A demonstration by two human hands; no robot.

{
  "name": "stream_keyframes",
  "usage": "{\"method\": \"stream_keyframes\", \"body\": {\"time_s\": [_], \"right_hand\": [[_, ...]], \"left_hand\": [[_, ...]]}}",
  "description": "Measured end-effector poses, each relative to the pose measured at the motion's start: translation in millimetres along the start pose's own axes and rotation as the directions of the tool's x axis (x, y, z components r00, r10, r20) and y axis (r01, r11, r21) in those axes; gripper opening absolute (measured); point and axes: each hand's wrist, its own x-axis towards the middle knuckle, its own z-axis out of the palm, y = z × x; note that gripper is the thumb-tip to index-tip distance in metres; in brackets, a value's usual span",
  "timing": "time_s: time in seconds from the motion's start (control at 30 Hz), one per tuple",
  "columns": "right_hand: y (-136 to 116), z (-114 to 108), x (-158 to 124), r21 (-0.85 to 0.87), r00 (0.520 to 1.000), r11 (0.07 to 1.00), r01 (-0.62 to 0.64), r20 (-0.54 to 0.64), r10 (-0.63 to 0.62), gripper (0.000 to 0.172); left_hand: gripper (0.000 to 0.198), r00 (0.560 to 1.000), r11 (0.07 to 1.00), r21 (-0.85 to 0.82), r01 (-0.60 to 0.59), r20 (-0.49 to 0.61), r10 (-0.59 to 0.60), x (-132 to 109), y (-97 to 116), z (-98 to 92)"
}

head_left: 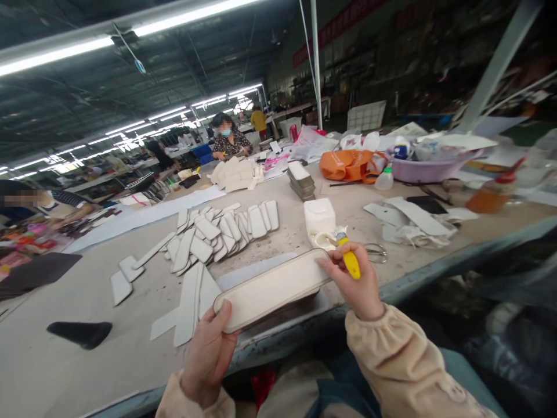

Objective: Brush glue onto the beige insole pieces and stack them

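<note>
A long cream panel (274, 288) with rounded corners and a dark edge is held up between my two hands near the table's front edge. My left hand (213, 342) grips its left end, thumb on top. At the other end, my right hand (357, 284) pinches the panel and also holds a yellow-handled brush (349, 258). The brush's metal collar points toward the opening of a white plastic container (319, 216) just beyond. Loose pale strips (191, 307) lie left of the panel. Farther back is a heap of small pale pieces (217, 232) with rounded corners.
A black tapered object (80, 334) lies at left. Stacked pieces (301, 180) stand behind the container. To the right are scissors (376, 251), white scraps (413, 217), an orange bag (348, 165), a purple basin (429, 169) and an amber bottle (491, 193). Other people work at tables beyond.
</note>
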Motion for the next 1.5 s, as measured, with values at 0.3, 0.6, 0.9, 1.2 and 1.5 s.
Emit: {"method": "stream_keyframes", "body": {"time_s": [0.3,0.6,0.9,1.2,1.5], "right_hand": [[-5,-10,1,-0.010,0.999,1.000,0.017,-0.034,-0.017,0.039],[-10,-13,4,0.060,0.987,0.997,-0.042,-0.152,0.051,0.048],[-10,-11,6,0.069,0.980,0.997,-0.018,-0.195,0.032,0.051],[-9,8,-6,0.113,0.995,0.993,-0.030,-0.096,0.041,0.043],[-3,1,-11,0.052,0.998,0.998,-0.039,0.052,0.037,0.040]], "left_hand": [[0.032,0.998,0.999,-0.043,0.008,0.057,-0.005,-1,-4,6.7],[0.038,0.988,0.994,-0.093,0.058,0.151,-0.043,-1,-9,10.0],[0.044,0.986,0.989,-0.143,0.042,0.164,-0.019,5,-6,11.4],[0.025,0.994,0.885,-0.453,0.103,0.018,-0.107,-7,-36,63.8],[0.027,0.990,0.929,-0.359,0.087,-0.070,-0.119,12,-26,80.4]]}}
